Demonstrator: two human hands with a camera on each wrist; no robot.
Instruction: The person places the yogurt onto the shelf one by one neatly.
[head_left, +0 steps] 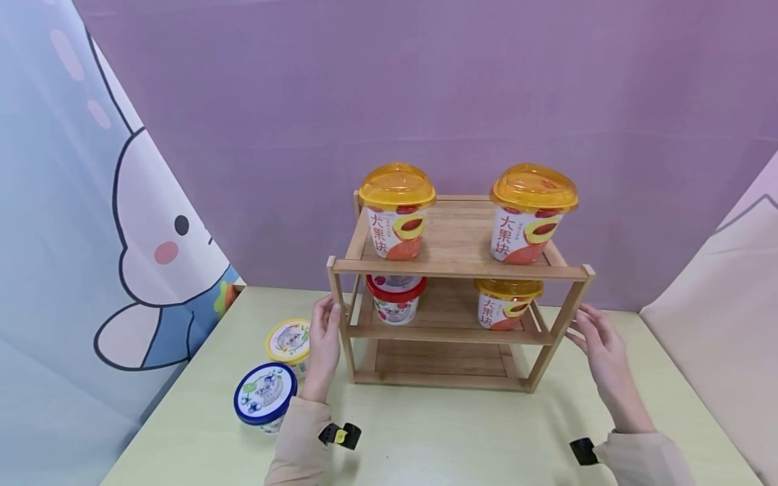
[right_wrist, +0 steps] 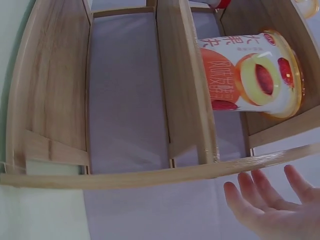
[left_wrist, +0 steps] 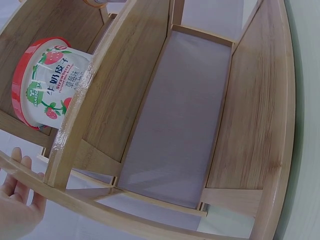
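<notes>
A wooden three-tier shelf rack [head_left: 446,361] stands on the table between both hands. My left hand [head_left: 325,341] is at its left post, fingers loosely bent, fingertips right at the wood in the left wrist view. By the right post is my right hand [head_left: 602,344], fingers spread and slightly bent, holding nothing. On the top tier sit two cups with orange domed lids, a left cup [head_left: 398,229] and a right cup [head_left: 527,233]. The middle tier carries a red-lidded strawberry tub [left_wrist: 60,82] at left and another orange-lidded cup [right_wrist: 250,75] at right.
On the table left of the rack stand a yellow-lidded tub [head_left: 288,339] and, nearer the front, a blue-lidded tub [head_left: 265,393], both close to my left forearm. A purple cloth backdrop [head_left: 292,135] hangs behind the rack, with a printed cartoon curtain [head_left: 164,297] at the left.
</notes>
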